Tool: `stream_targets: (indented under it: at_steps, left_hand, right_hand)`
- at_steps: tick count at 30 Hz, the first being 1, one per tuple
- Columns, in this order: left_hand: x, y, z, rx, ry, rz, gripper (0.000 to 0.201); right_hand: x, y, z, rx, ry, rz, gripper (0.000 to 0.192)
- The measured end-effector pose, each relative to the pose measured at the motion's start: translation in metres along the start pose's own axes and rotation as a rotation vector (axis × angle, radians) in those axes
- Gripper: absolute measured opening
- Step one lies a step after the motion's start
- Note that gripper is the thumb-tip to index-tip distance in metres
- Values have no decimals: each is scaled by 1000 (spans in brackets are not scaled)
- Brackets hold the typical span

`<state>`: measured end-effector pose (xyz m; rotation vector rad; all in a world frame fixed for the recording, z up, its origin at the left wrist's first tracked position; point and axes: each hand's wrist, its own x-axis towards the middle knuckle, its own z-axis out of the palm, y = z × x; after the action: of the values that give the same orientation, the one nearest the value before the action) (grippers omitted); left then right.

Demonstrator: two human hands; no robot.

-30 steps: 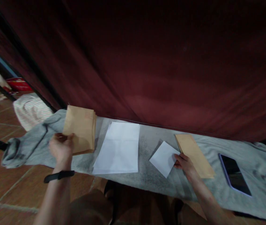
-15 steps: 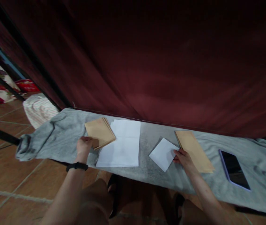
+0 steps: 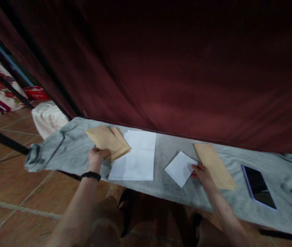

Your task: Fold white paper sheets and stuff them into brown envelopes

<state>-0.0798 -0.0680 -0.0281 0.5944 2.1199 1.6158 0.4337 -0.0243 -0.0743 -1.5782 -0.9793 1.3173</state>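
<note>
My left hand (image 3: 98, 157) is closed on the near edge of a brown paper envelope (image 3: 101, 137), pinching it between thumb and fingers. That envelope lies askew over a small stack of like envelopes (image 3: 120, 137), whose right corner overlaps a pile of white paper sheets (image 3: 138, 157). Over on the right, my right hand (image 3: 200, 172) pinches the right corner of a folded white paper (image 3: 179, 168), which is turned like a diamond just above the grey cloth. Just beyond that hand lies another stack of longer brown envelopes (image 3: 214, 164), partly covered by my fingers.
A grey cloth (image 3: 161, 147) covers the narrow bench. A phone in a purple case (image 3: 259, 187) lies at the right. Behind the bench hangs a dark red curtain (image 3: 161, 85). A striped white cloth (image 3: 48, 118) and dark metal bars (image 3: 4, 139) are at the left.
My left hand has shifted the top envelope leftward, so it now sits apart from the stack beneath. My right hand and the folded paper have hardly moved; the view has shifted slightly.
</note>
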Motion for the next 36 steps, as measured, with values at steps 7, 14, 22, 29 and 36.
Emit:
stream_targets:
  at_steps: [7, 14, 22, 29, 36]
  left_hand:
    - [-54, 39, 38, -461, -185, -145, 45]
    - [-162, 44, 113, -515, -539, -227, 55]
    - [-211, 38, 149, -509, -703, -331, 45]
    - [-216, 36, 164, -528, -757, -473, 37]
    - [-224, 38, 172, -539, -814, -490, 35]
  right_hand:
    - [-5, 2, 5, -359, 198, -316, 50]
    - [-35, -18, 44, -154, -34, -461, 48]
    - [-42, -30, 74, 448, -336, -131, 42]
    - [-40, -37, 58, 560, -383, -74, 32]
    - [-38, -37, 49, 504, -273, -154, 35]
